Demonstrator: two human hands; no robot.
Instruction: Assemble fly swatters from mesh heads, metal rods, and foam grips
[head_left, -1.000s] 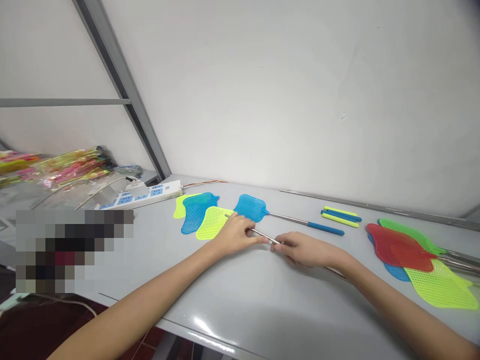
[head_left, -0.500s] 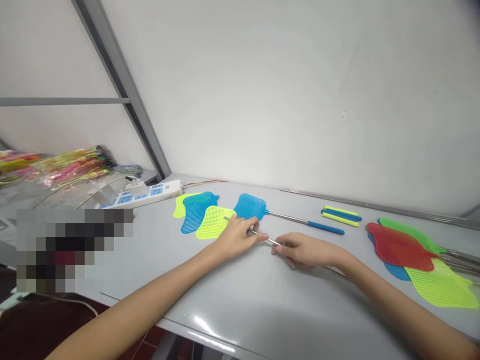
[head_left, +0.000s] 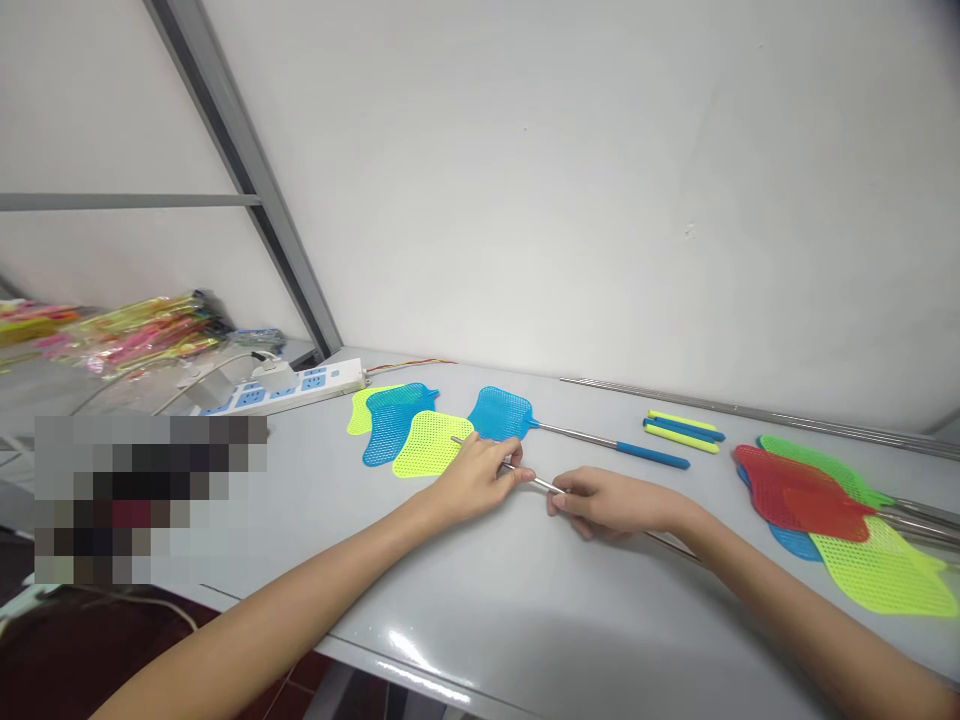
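Observation:
A thin steel rod [head_left: 532,481] runs across the grey tabletop [head_left: 465,590] between my hands. My left hand [head_left: 476,482] is shut on it, with the rod's tip showing beyond the fingers on a yellow-green plastic fly swatter head [head_left: 433,445]. My right hand [head_left: 607,503] pinches the rod further along, and a darker stretch of rod [head_left: 675,549] emerges past my wrist. Just beyond my left hand lies a blue swatter [head_left: 499,413] with a steel handle [head_left: 577,438] and blue grip [head_left: 652,455]. A blue swatter head [head_left: 394,425] overlaps a yellow-green one [head_left: 364,412].
Along the wall lie long steel rods [head_left: 750,412]. Loose blue and yellow-green grips [head_left: 682,430] sit to the right, beyond them a stack of red, green and yellow swatters [head_left: 799,495]. A white power strip [head_left: 289,389] and bagged colourful items [head_left: 142,330] stand at left.
Both hands have shifted slightly to the right, still holding the rod. The rod's tip has dipped a little. The swatters on the table have not moved.

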